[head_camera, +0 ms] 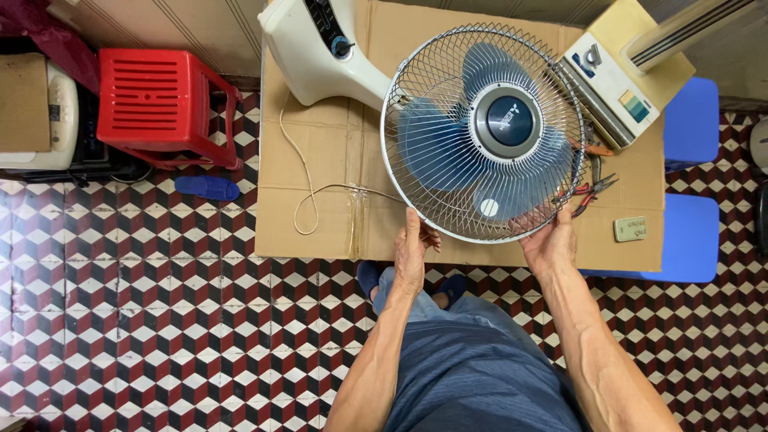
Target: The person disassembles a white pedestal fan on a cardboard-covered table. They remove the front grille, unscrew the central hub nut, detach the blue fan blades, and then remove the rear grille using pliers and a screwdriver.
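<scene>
A large flattened brown cardboard sheet (pixel 320 160) lies on the tiled floor as a work mat. On its right part, near the edge, sits a small pale green rectangular label (pixel 630 229) (print too small to tell). At the far left, a brown cardboard box (pixel 22 102) rests on a white appliance.

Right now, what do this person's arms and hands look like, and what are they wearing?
Both arms are bare to the frame's edge: no sleeves show, and no gloves, watch or rings are visible. The left hand and right hand have lean, sinewy forearms behind them. Below are grey-blue shorts and dark blue slippers.
</scene>
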